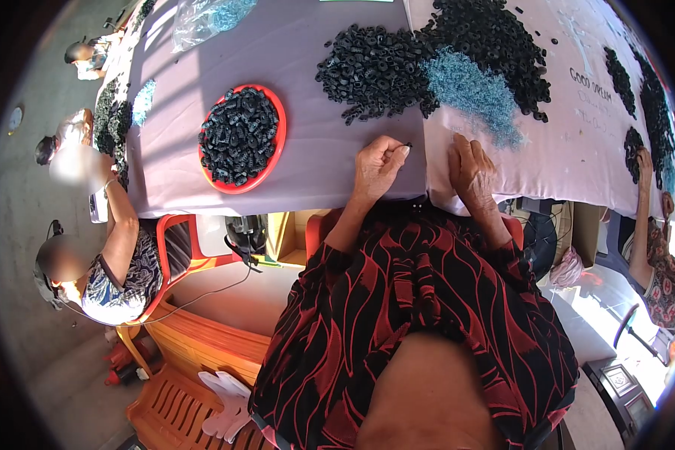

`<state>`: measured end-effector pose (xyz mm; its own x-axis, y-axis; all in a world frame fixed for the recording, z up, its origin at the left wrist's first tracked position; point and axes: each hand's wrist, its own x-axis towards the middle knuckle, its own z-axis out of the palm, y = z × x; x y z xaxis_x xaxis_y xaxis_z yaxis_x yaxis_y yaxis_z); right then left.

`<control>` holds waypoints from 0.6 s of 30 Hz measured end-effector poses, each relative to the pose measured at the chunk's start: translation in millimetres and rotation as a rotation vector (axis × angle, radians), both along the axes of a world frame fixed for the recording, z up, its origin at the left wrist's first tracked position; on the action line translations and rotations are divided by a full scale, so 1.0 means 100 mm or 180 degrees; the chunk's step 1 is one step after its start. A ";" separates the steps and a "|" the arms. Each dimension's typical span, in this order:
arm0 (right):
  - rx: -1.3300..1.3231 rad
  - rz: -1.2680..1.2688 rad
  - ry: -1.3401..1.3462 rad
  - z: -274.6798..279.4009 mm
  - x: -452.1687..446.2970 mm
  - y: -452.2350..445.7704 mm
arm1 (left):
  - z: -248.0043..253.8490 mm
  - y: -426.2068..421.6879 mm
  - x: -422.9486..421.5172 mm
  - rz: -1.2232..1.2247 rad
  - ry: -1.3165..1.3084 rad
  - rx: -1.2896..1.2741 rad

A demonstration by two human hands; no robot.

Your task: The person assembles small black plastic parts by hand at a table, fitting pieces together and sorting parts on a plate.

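My left hand [377,169] is closed above the front of the tablecloth, with thumb and forefinger pinching a small black plastic part [408,145]. To its right, my right hand [473,171] is low over the cloth, fingers bent and close together; whatever they hold, if anything, is hidden. Just beyond that hand spreads a heap of tiny light-blue pieces [469,88]. Behind my hands lie a pile of small black parts [371,71] and a second black pile [495,45], which borders the blue heap.
A red round tray [281,142] full of black parts [238,137] stands at left. Farther back is a clear plastic bag [195,26] with blue pieces. People sit along both sides, and another person's hand [643,163] is at right. Orange chairs [202,341] stand lower left.
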<state>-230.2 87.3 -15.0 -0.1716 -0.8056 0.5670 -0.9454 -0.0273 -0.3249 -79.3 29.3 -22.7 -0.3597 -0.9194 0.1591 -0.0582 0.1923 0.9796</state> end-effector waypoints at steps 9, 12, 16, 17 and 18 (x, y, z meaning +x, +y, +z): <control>0.0180 -0.0050 -0.0138 0.05 0.09 -0.08 | 0.00 0.00 -0.02 -0.0022 -0.0056 -0.0073; 0.0226 -0.0072 -0.0231 0.04 0.04 -0.12 | -0.06 -0.01 -0.08 0.0010 -0.0128 0.0058; 0.0124 0.0101 -0.0157 0.06 -0.03 -0.17 | -0.03 0.06 -0.14 0.0117 -0.0174 -0.0093; 0.0035 0.0103 -0.0112 0.06 -0.02 -0.18 | -0.04 0.06 -0.15 0.0132 -0.0182 -0.0158; 0.0021 0.0139 -0.0119 0.04 -0.02 -0.18 | -0.05 0.05 -0.15 0.0167 -0.0191 -0.0171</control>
